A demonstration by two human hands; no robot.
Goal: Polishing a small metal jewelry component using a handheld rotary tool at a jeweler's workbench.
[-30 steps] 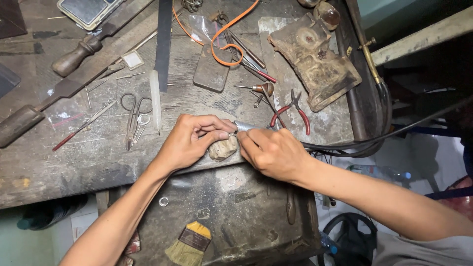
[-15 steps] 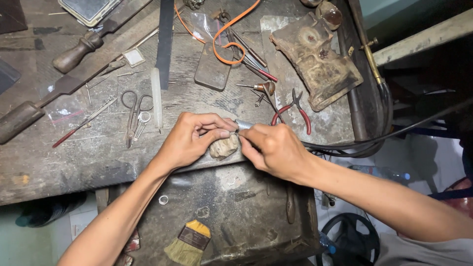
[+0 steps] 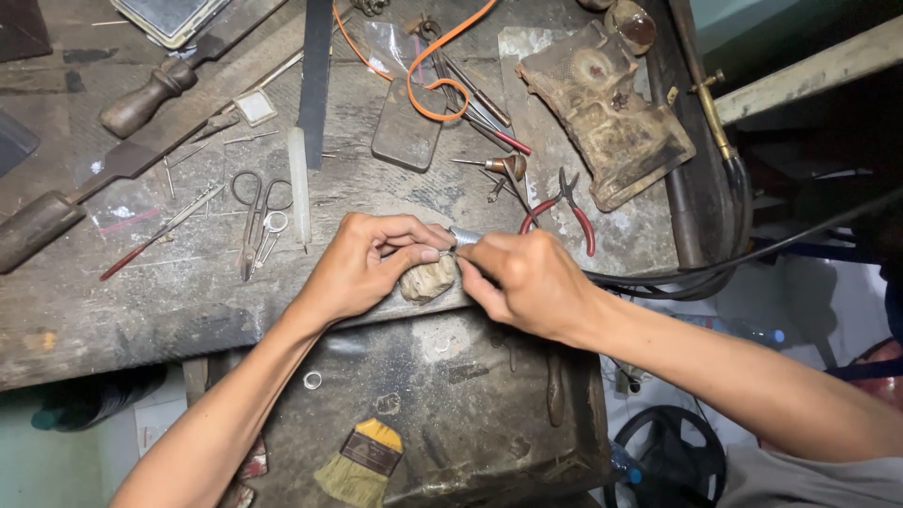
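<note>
Both hands meet at the front edge of the worn wooden table [image 3: 141, 310]: the left hand [image 3: 362, 268] curls its fingers down over a worn wooden peg [image 3: 428, 279] that juts from the edge, while the right hand [image 3: 527, 282] is closed around a small silvery metal piece [image 3: 464, 235], pressing it against the left fingertips just above the peg. Behind them on the table lie small scissors [image 3: 254, 212], red-handled pliers [image 3: 564, 202], an orange cord [image 3: 442, 56] and a long flat file [image 3: 313, 80]. Below the hands, a brush with yellow bristles [image 3: 362, 456] rests in a dark metal tray [image 3: 470, 414].
</note>
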